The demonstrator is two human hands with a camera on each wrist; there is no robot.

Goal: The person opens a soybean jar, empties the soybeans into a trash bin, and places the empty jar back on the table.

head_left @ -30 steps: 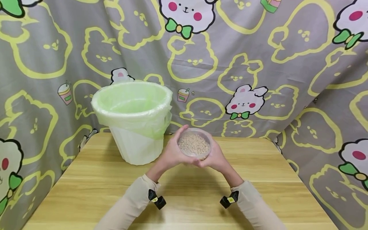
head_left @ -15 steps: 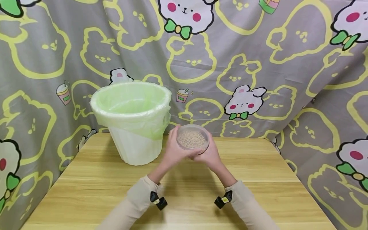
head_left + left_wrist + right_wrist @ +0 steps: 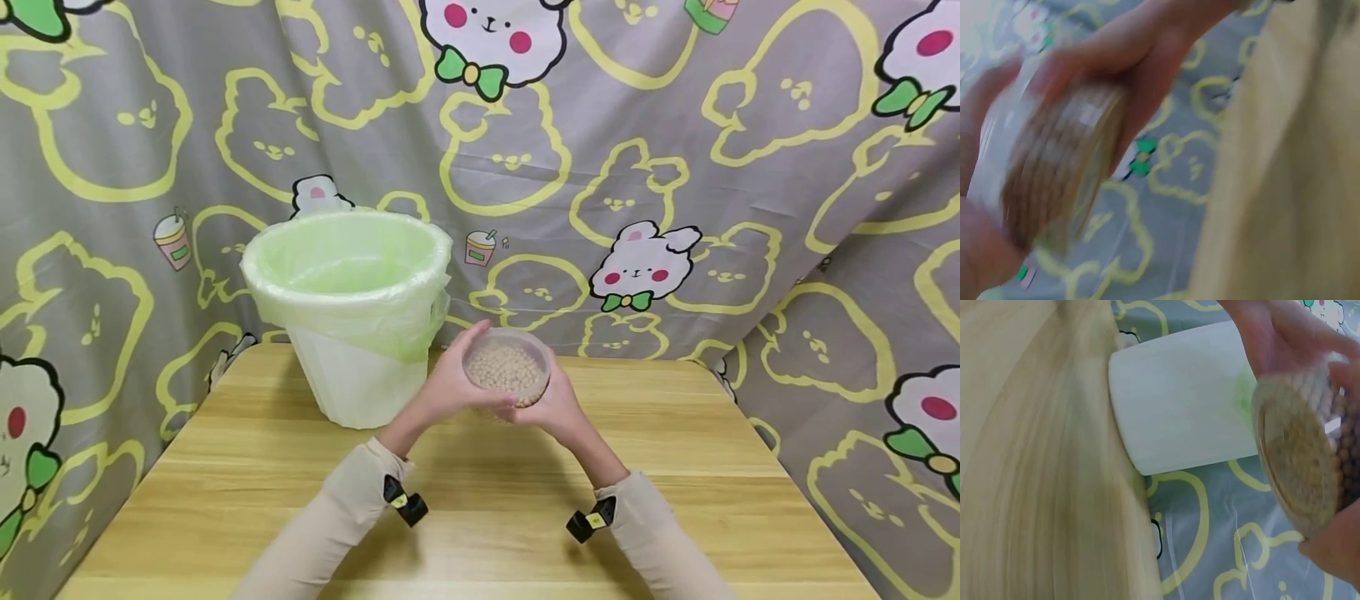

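Observation:
A clear round tub (image 3: 507, 367) of small beige round pieces, perhaps beans, is held above the table between both hands. My left hand (image 3: 453, 385) grips its left side, with the thumb along the near edge. From the right, my right hand (image 3: 553, 407) grips the other side and the underside. In the left wrist view the tub (image 3: 1060, 162) is tilted and blurred, with the pieces packed against its wall. The right wrist view shows the bottom of the tub (image 3: 1297, 456), hands on both sides. Whether a lid covers it, I cannot tell.
Left of the hands, a white bin (image 3: 360, 375) with a pale green liner bag (image 3: 345, 304) folded over its rim stands on the wooden table (image 3: 495, 517). A patterned grey cloth (image 3: 525, 175) hangs behind and at both sides.
Both hands keep their hold on the tub. It shifts and tips slightly to and fro, and the pieces inside lie differently. The bin stays in place.

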